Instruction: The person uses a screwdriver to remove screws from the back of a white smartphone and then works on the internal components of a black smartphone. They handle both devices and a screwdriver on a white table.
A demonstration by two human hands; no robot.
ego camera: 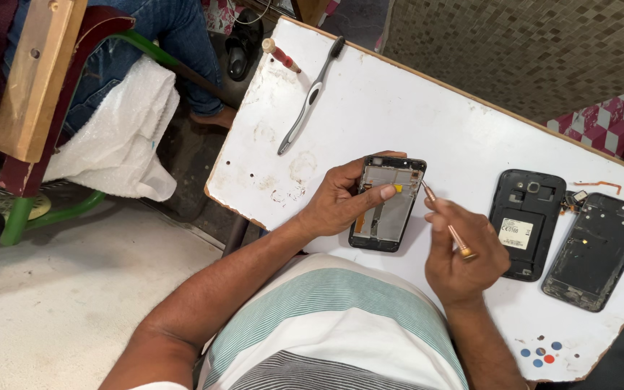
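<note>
My left hand [342,201] grips an opened black phone frame [386,209], thumb pressed across its inner face near a small yellow part. My right hand [464,253] holds copper-coloured tweezers [448,225], their tip touching the frame's upper right edge. Both hands work over a white table [399,115].
To the right lie a black phone body [527,222] and a black back housing [597,250]. A toothbrush [310,97] and a red-handled screwdriver [281,54] lie at the table's far left. Small coloured dots [541,355] mark the near edge. Another person sits on a chair at upper left.
</note>
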